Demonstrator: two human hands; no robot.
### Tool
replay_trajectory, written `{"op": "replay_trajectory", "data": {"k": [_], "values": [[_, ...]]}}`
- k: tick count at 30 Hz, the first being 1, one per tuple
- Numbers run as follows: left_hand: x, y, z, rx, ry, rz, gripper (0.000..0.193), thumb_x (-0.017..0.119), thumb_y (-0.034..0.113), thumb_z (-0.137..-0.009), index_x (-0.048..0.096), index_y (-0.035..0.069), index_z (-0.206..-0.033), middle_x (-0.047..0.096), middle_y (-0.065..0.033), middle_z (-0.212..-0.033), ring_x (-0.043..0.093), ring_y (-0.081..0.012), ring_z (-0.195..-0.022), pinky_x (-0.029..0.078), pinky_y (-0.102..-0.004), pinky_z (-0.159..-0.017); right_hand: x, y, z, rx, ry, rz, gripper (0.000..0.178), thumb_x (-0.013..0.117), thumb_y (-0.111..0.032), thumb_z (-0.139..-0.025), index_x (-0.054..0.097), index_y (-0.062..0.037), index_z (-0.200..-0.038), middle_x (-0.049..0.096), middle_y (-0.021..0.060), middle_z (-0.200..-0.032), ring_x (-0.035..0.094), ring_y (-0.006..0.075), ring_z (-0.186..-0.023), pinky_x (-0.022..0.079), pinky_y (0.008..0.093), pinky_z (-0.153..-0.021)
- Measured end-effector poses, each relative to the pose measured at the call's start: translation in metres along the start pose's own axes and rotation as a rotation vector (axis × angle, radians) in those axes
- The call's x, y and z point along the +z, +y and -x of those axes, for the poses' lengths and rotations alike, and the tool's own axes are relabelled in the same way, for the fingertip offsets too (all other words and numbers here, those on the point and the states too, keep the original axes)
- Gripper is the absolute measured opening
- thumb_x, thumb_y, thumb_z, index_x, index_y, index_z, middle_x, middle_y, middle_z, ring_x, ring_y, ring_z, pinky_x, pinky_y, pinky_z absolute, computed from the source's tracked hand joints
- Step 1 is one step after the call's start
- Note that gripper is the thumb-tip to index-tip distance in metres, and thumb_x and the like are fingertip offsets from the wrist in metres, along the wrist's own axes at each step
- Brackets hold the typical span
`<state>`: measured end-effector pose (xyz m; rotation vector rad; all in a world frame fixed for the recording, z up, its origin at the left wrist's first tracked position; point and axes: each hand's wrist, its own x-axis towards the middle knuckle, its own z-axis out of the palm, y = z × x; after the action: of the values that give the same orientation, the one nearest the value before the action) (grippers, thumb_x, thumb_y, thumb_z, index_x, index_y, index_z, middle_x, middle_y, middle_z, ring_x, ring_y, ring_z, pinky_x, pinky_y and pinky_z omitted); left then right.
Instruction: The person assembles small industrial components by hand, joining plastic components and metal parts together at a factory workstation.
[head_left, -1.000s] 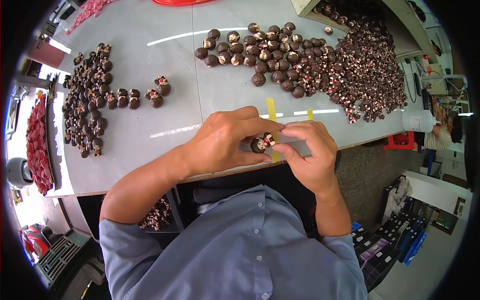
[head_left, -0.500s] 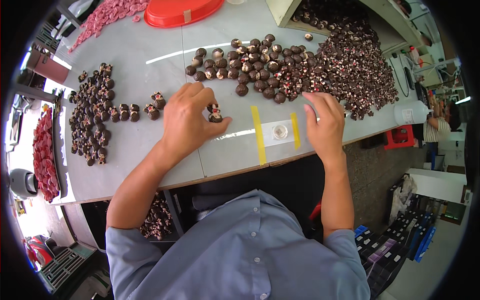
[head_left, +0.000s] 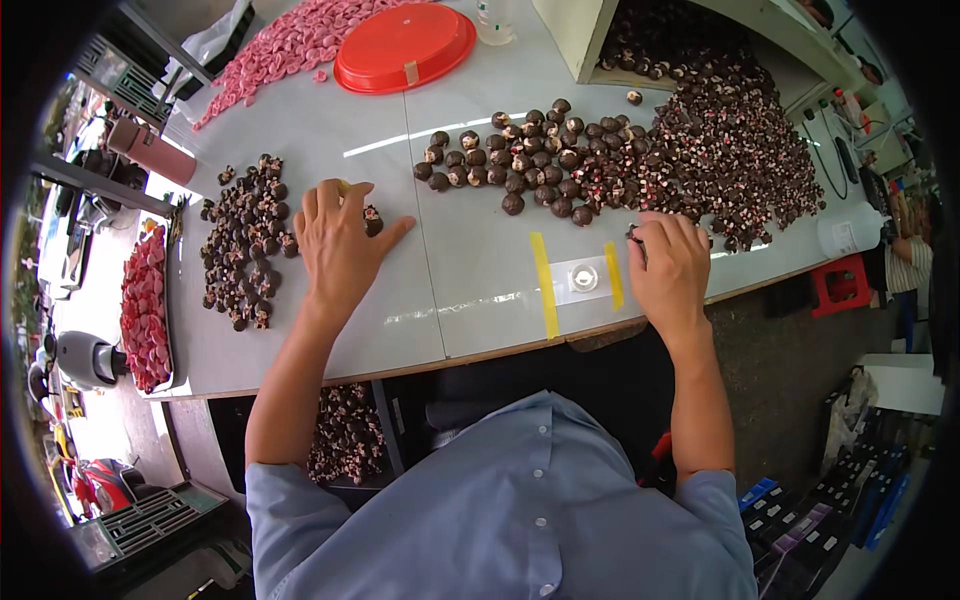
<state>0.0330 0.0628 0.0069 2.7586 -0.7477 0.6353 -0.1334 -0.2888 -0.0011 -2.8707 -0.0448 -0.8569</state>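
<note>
Over the left part of the grey table, my left hand (head_left: 335, 235) has its fingers apart and the thumb stretched away. A small dark brown figure (head_left: 373, 220) with pale details shows between its thumb and fingers, apparently standing on the table. Left of that hand lies a group of similar small figures (head_left: 245, 240). My right hand (head_left: 672, 265) is closed in a pinch on a small dark brown piece (head_left: 633, 234), partly hidden by the fingers. Just left of it, a small clear round dish (head_left: 583, 278) sits on a white sheet between yellow tape strips (head_left: 544, 285).
Dark brown balls (head_left: 513, 204) lie mid-table, beside a heap of small brown, pale and red pieces (head_left: 740, 160) spilling from a box (head_left: 566, 40). Behind are a red lid (head_left: 405, 50) and pink pieces (head_left: 290, 50). A white bottle (head_left: 848, 235) stands right; a red-filled tray (head_left: 145, 310) is left.
My left hand has moved left over the table and opened, letting go of the small figure. My right hand's fingers have closed on a small dark piece. The whole view has shifted.
</note>
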Motion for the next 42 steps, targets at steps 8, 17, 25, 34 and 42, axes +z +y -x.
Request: {"op": "replay_trajectory", "data": {"k": [8,17,25,34,42], "values": [[0.029,0.086,-0.025,0.127,-0.146,0.479,0.045,0.086,0.036,-0.087,0.063,0.006,-0.110,0.072,-0.0142,-0.102,0.074,-0.0370,-0.088,0.059,-0.0490,-0.072,-0.010,-0.008,0.002,0.028,-0.176,0.042,0.026,0.084,-0.008,-0.082,0.068,-0.0076,-0.103,0.069,0.0077,-0.100,0.068,0.0307,-0.096,0.047,0.0447,-0.085],[0.022,0.087,-0.033,0.038,-0.451,0.819,0.032,0.078,0.024,-0.097,0.064,0.002,-0.116,0.074,-0.0099,-0.102,0.074,-0.0236,-0.085,0.057,-0.0376,-0.074,-0.003,-0.008,0.012,0.098,-0.107,-0.167,0.027,0.079,-0.003,-0.086,0.069,-0.0059,-0.111,0.067,0.0116,-0.111,0.067,0.0368,-0.101,0.051,0.0481,-0.089],[0.020,0.063,-0.006,-0.253,-0.956,1.546,0.032,0.078,-0.003,-0.095,0.061,-0.002,-0.122,0.072,-0.0165,-0.126,0.073,-0.0149,-0.110,0.060,-0.0288,-0.093,-0.009,-0.008,0.011,0.154,-0.071,-0.363,0.025,0.076,0.006,-0.088,0.067,-0.0019,-0.109,0.069,0.0131,-0.113,0.071,0.0303,-0.098,0.059,0.0396,-0.084],[0.015,0.066,-0.001,-0.176,-1.021,1.572,0.033,0.076,-0.007,-0.096,0.064,-0.004,-0.126,0.069,-0.0052,-0.117,0.069,-0.0093,-0.109,0.057,-0.0233,-0.095,-0.022,-0.018,0.021,0.321,-0.169,-0.723,0.033,0.072,0.016,-0.088,0.071,0.0023,-0.118,0.065,0.0112,-0.119,0.069,0.0169,-0.100,0.062,0.0290,-0.085],[0.003,0.063,0.002,0.040,-0.872,1.212,0.030,0.087,0.007,-0.090,0.071,0.004,-0.115,0.068,-0.0037,-0.105,0.062,-0.0086,-0.089,0.052,-0.0266,-0.073,-0.032,-0.031,0.004,0.095,-0.265,-0.516,0.035,0.079,0.011,-0.084,0.076,-0.0003,-0.117,0.075,0.0121,-0.114,0.072,0.0218,-0.099,0.058,0.0324,-0.083]]}}
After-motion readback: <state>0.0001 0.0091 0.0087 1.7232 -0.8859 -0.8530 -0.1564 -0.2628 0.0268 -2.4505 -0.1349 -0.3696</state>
